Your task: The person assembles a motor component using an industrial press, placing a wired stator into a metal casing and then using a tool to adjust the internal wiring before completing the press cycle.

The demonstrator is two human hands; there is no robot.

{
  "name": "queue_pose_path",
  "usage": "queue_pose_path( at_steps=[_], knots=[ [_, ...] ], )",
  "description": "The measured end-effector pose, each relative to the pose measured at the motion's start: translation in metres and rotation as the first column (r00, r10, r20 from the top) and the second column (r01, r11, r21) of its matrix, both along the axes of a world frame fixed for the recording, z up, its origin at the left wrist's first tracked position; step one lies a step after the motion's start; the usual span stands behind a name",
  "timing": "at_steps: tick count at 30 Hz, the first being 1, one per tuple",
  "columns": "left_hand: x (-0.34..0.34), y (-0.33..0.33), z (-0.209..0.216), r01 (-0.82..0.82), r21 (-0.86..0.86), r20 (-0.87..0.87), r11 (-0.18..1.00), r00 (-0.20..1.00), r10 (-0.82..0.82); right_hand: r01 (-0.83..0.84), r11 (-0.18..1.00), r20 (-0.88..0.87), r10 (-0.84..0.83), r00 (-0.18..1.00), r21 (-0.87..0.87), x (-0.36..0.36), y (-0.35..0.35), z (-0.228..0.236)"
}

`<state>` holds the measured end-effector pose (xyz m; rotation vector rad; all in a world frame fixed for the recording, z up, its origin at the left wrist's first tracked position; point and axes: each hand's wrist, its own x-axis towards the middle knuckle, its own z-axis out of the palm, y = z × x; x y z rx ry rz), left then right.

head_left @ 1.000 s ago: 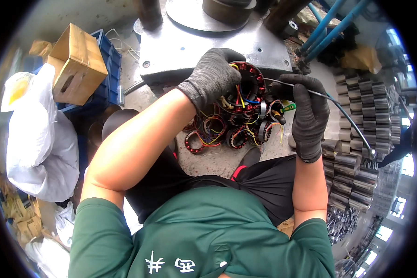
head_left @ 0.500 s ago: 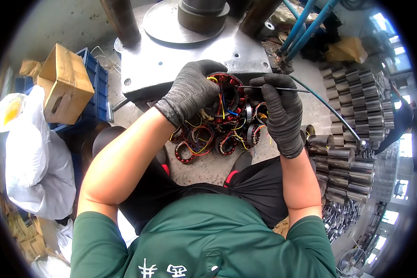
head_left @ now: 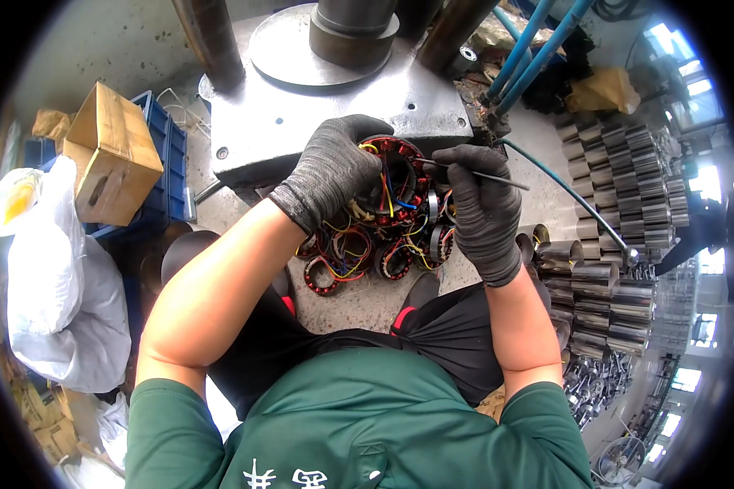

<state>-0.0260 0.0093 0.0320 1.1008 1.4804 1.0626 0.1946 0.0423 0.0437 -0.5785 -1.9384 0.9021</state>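
While my left hand grips: it's clamped, in its dark grey glove, on the left side of the large wound ring, and that hold looks firm.
Wound ring: right there in front of me, just beyond my knees, red coils around its rim, tipped so its opening faces up toward me; whether it rests on the pile below, I can't tell.
Wires: yellow, red and blue wires trailing across that opening.
Right hand: over on the other side, well apart from my left, closed on a thin metal rod.
Rod: slanting, its left end right at the ring's edge; touching or just short, I can't tell.
Below: smaller wound rings bunched on the concrete floor, wires tangled.
Ahead: a shiny metal machine base.
Left side: open carton, blue crate, white sack.
Right side: stacks of shiny metal cylinders.
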Motion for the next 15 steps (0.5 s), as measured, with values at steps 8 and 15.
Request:
queue_pose_path(
  at_steps=[8, 15],
  knots=[
    [0.000, -0.004, 0.003, 0.021, -0.009, 0.034, 1.000, 0.999, -0.021, -0.008, 1.000, 0.036, 0.008, 0.999, 0.018, 0.000, 0.004, -0.013],
    [-0.001, -0.006, 0.000, -0.015, 0.103, -0.034, 0.995, 0.999, 0.019, -0.027, 0.935, 0.135, -0.022, 0.991, 0.353, -0.001, 0.003, -0.004]
  ],
)
